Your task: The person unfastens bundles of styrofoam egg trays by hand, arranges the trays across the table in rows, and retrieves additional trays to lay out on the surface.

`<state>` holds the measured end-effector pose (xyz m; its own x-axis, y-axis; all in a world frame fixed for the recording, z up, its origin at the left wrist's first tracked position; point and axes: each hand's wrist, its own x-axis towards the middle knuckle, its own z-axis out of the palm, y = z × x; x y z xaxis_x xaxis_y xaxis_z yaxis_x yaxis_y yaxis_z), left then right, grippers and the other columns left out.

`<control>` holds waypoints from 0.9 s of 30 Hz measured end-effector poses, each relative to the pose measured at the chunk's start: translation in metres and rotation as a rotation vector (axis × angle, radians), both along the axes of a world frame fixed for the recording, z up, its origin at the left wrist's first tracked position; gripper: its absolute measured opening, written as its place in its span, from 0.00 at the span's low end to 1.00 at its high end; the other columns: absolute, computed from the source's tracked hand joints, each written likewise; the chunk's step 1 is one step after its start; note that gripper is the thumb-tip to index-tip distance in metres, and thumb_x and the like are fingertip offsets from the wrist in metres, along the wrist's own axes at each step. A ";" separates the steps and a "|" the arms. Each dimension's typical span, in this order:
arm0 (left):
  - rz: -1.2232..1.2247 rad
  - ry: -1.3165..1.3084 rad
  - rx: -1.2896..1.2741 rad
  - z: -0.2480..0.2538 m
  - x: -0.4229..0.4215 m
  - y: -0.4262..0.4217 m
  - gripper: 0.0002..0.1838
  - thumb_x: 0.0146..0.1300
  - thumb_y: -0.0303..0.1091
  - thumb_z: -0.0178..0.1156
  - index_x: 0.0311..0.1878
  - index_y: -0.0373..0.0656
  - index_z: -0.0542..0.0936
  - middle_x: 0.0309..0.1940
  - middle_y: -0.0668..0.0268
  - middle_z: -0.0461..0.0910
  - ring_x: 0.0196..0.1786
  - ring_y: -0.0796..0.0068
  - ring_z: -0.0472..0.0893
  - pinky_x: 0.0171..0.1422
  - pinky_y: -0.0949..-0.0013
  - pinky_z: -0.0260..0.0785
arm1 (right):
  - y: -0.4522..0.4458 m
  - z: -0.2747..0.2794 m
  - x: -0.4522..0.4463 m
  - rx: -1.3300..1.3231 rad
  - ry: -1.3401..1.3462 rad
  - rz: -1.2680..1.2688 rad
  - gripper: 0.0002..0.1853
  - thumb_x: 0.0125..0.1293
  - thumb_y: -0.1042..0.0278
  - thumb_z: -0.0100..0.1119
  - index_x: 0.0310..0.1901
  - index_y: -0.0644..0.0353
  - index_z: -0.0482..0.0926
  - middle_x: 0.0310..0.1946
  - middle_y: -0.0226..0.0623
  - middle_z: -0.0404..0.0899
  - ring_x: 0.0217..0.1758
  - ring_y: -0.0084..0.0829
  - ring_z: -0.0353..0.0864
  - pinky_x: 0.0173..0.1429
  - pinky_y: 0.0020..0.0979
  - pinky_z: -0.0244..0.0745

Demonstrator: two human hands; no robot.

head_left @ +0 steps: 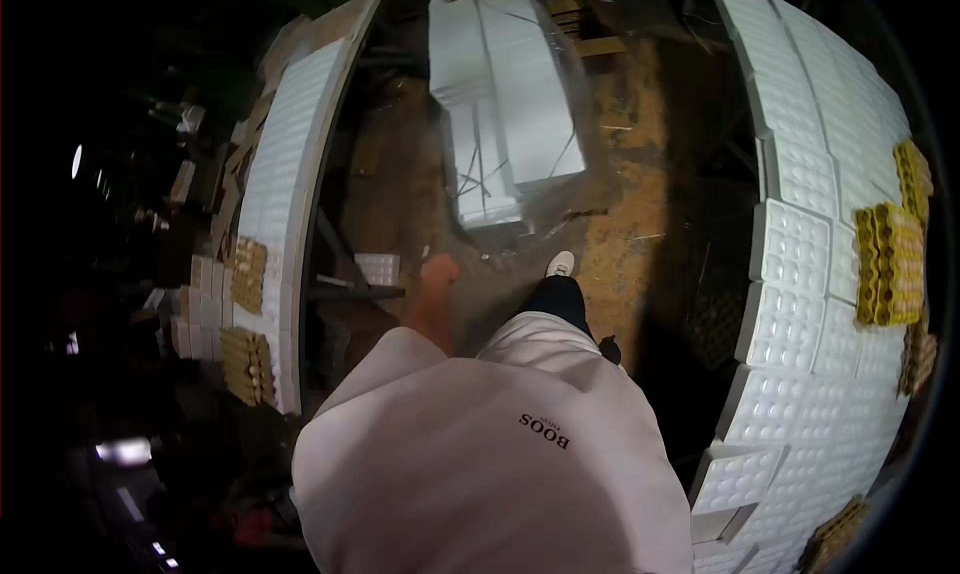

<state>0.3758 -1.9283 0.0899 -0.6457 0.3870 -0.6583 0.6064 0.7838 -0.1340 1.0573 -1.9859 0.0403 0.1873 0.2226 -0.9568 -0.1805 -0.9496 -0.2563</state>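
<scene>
My left hand (438,269) hangs low in front of my body, blurred, and I cannot make out its fingers or anything in them. Beyond it stands a tall stack of white boards or boxes (520,104) wrapped in clear plastic, nearest to this hand but apart from it. A small white tray (378,269) with round hollows lies to the left of the hand. My right hand does not show. A small dark shape (610,350) beside my right leg is too dark to identify.
Long tables hold white dimpled trays on the left (290,134) and right (790,259). Yellow egg-type cartons (890,264) sit on the right trays, brownish cartons (247,364) at the left. My shoe (562,264) is on the worn floor (625,214).
</scene>
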 end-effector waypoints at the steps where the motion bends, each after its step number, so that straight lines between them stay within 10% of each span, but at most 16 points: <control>1: 0.158 0.081 0.100 0.054 0.011 -0.014 0.22 0.67 0.41 0.56 0.56 0.39 0.85 0.57 0.46 0.84 0.62 0.43 0.82 0.64 0.50 0.76 | 0.034 -0.002 -0.003 0.056 0.006 0.142 0.34 0.70 0.34 0.58 0.62 0.58 0.79 0.60 0.52 0.81 0.60 0.46 0.82 0.64 0.43 0.76; 4: 0.456 -0.056 0.432 0.038 -0.013 -0.074 0.21 0.67 0.42 0.57 0.53 0.36 0.86 0.51 0.47 0.87 0.56 0.47 0.86 0.59 0.49 0.76 | 0.143 0.001 -0.030 0.208 -0.031 0.485 0.34 0.70 0.36 0.59 0.63 0.58 0.79 0.61 0.52 0.81 0.61 0.47 0.81 0.64 0.43 0.76; 6: 0.900 -0.081 0.770 -0.069 -0.006 -0.131 0.18 0.69 0.43 0.59 0.46 0.37 0.85 0.37 0.55 0.87 0.39 0.59 0.86 0.45 0.54 0.75 | 0.210 0.009 -0.065 0.278 -0.065 0.676 0.33 0.70 0.37 0.60 0.63 0.58 0.79 0.61 0.52 0.81 0.61 0.47 0.81 0.64 0.43 0.76; 8: 1.369 -0.468 1.083 -0.064 0.060 -0.133 0.13 0.73 0.44 0.62 0.39 0.44 0.78 0.25 0.72 0.74 0.23 0.77 0.72 0.29 0.67 0.63 | 0.268 0.011 -0.102 0.328 -0.098 0.850 0.33 0.70 0.38 0.61 0.63 0.58 0.79 0.61 0.52 0.81 0.62 0.48 0.81 0.64 0.44 0.76; 12: 1.885 -0.490 0.811 -0.100 0.160 -0.134 0.27 0.72 0.46 0.61 0.66 0.40 0.75 0.49 0.54 0.81 0.50 0.54 0.81 0.53 0.48 0.77 | 0.346 0.019 -0.174 0.368 -0.182 1.177 0.32 0.70 0.40 0.62 0.64 0.57 0.79 0.62 0.52 0.80 0.63 0.48 0.81 0.64 0.44 0.76; 13: 1.888 -0.625 0.517 -0.100 0.165 -0.119 0.27 0.69 0.45 0.62 0.66 0.42 0.78 0.55 0.52 0.84 0.56 0.52 0.83 0.61 0.45 0.76 | 0.363 0.021 -0.182 0.378 -0.190 1.261 0.31 0.70 0.41 0.62 0.64 0.57 0.79 0.62 0.52 0.80 0.63 0.49 0.80 0.64 0.44 0.76; 18: 0.077 -0.950 -0.344 -0.086 0.074 -0.069 0.24 0.68 0.43 0.62 0.64 0.45 0.82 0.62 0.50 0.83 0.65 0.52 0.81 0.67 0.48 0.74 | 0.440 0.040 -0.225 0.406 -0.420 1.575 0.32 0.70 0.42 0.63 0.64 0.59 0.80 0.62 0.53 0.81 0.67 0.49 0.79 0.67 0.44 0.74; 20: 0.445 -0.598 -0.104 -0.083 0.017 -0.014 0.24 0.69 0.44 0.60 0.64 0.45 0.83 0.65 0.49 0.81 0.68 0.48 0.79 0.71 0.49 0.71 | 0.472 0.058 -0.246 0.397 -0.565 1.686 0.35 0.69 0.38 0.61 0.64 0.62 0.80 0.62 0.55 0.81 0.69 0.51 0.77 0.71 0.44 0.72; 23: 1.162 -0.269 1.025 -0.110 -0.055 0.056 0.22 0.71 0.43 0.62 0.59 0.37 0.81 0.47 0.51 0.88 0.48 0.57 0.87 0.54 0.58 0.77 | 0.548 0.061 -0.284 0.280 -0.600 1.797 0.39 0.65 0.32 0.62 0.64 0.61 0.80 0.64 0.56 0.79 0.70 0.52 0.76 0.72 0.46 0.71; 27: 1.447 -0.432 1.143 -0.102 -0.137 0.176 0.21 0.72 0.44 0.63 0.58 0.37 0.82 0.39 0.62 0.86 0.39 0.71 0.87 0.40 0.69 0.76 | 0.677 0.040 -0.374 0.495 -0.771 1.829 0.36 0.67 0.39 0.64 0.65 0.62 0.80 0.62 0.52 0.82 0.67 0.49 0.80 0.69 0.43 0.76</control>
